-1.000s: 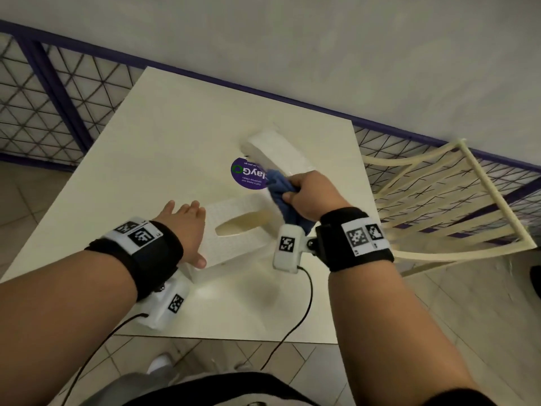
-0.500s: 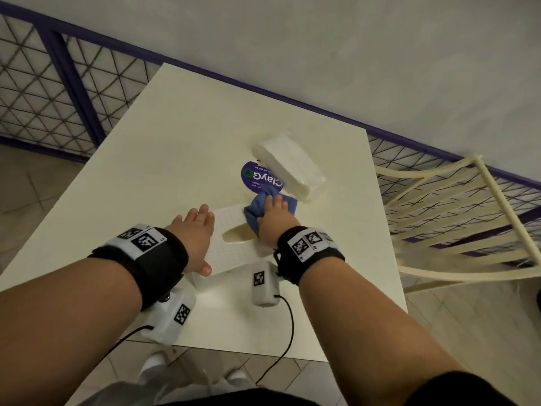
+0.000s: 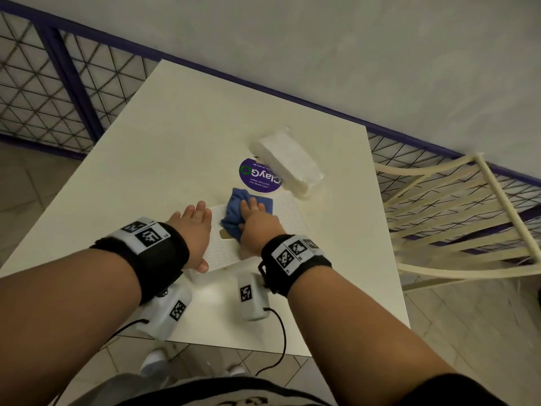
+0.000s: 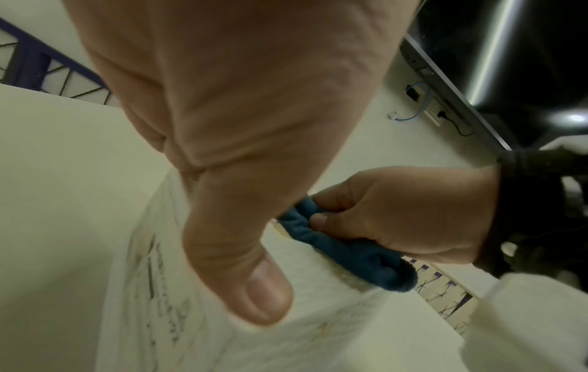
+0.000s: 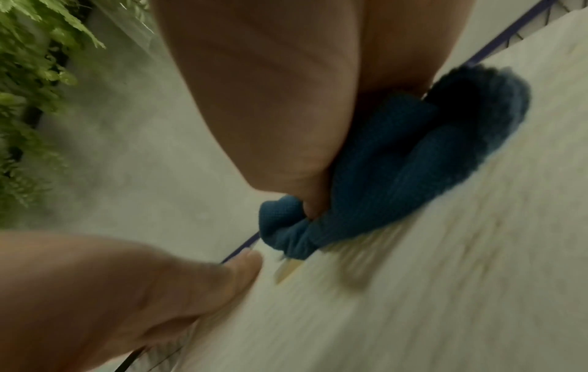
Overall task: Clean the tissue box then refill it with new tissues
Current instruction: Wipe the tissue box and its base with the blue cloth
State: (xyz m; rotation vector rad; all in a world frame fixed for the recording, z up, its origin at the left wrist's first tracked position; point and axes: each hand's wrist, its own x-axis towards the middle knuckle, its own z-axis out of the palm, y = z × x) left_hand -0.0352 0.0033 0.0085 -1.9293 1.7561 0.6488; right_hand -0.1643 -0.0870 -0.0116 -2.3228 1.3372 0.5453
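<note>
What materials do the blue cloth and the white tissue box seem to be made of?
Blue cloth: probably microfibre or terry, judging by its fuzzy, matte pile and soft folds. White tissue box: stiff and matte with an embossed dotted surface, likely cardboard, though plastic cannot be excluded.

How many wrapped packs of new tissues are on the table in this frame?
1. The wrapped tissue pack lies on the table past the purple round sticker, beyond the tissue box being wiped. No others show; the arms hide part of the near table.
</note>
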